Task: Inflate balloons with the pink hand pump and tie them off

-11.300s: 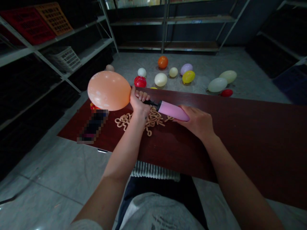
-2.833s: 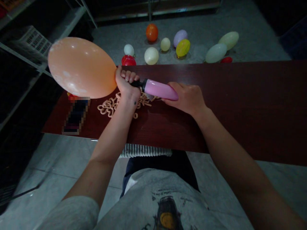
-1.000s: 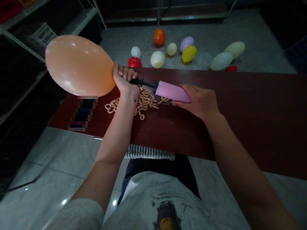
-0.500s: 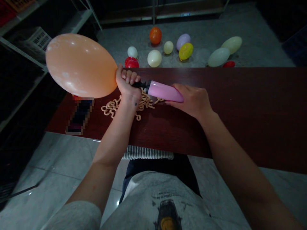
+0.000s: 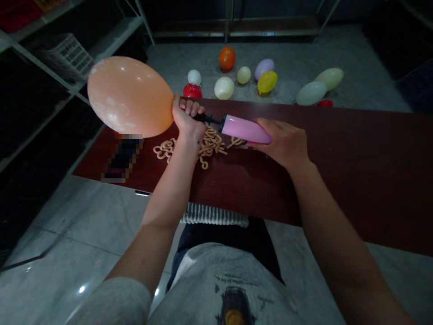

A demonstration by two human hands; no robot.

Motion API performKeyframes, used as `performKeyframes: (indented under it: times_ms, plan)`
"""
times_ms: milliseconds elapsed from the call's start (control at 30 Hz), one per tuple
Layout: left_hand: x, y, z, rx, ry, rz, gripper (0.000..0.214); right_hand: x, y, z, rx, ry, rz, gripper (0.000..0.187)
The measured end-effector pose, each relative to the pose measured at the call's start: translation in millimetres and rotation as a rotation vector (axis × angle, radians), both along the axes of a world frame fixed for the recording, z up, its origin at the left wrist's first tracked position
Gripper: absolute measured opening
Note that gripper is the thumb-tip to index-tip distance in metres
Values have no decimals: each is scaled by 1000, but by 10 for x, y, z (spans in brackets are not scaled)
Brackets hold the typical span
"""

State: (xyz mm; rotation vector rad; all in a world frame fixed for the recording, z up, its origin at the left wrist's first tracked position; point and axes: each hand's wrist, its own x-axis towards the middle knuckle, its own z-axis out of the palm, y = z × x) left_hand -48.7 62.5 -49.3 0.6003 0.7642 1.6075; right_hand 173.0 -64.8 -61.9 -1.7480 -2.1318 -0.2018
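Observation:
A large peach balloon [image 5: 130, 97], inflated, stretches to the left from my left hand [image 5: 189, 115]. The fingers of that hand are wrapped round the balloon's neck and the black end of a balloon pump; the nozzle itself is hidden in the grip. My right hand [image 5: 286, 142] clasps the pink barrel of the balloon pump [image 5: 244, 129]. A short length of black shaft shows between the barrel and my left hand. Under the pump, a heap of tan, curly pieces [image 5: 211, 142] lies on the dark red table [image 5: 243, 180], partly covered by my left forearm.
A blurred phone-like object [image 5: 122, 159] rests near the table's left end. Several balloons, among them an orange one [image 5: 227, 58] and a yellow one [image 5: 267, 82], lie on the floor beyond. Shelving with a white basket [image 5: 72, 56] stands at left.
The pump barrel and my right hand have drawn away from my left hand, baring more of the black shaft. The whole view has shifted slightly.

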Motion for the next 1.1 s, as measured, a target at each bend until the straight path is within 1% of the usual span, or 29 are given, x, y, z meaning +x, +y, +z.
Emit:
performKeyframes:
  times_ms: [133, 267, 433, 567, 700, 833, 967, 1100]
  plan:
    - [-56, 28, 21, -1, 10, 0, 62, 29, 0, -1, 20, -18, -4, 62]
    - [-147, 78, 29, -34, -1, 41, 61, 59, 6, -8, 25, -28, -16, 61]
    - [-242, 124, 20, -64, -96, 111, 61, 56, 1, -10, 32, -42, -14, 60]
    - [-240, 128, -4, -104, -124, 152, 60, 44, -14, -5, 23, -41, -16, 60]
    - [-191, 110, -22, -91, -109, 162, 59, 54, -30, 8, 26, -44, -24, 62]
    - [-166, 76, 8, -99, -182, 194, 59, 60, -35, 3, 29, -60, -16, 62]
    - [-166, 46, 47, -110, -165, 171, 61, 56, -24, -25, 35, -79, -10, 63]
    - [-116, 6, 41, -35, -72, 93, 63, 33, -28, -28, 26, -80, -2, 65]
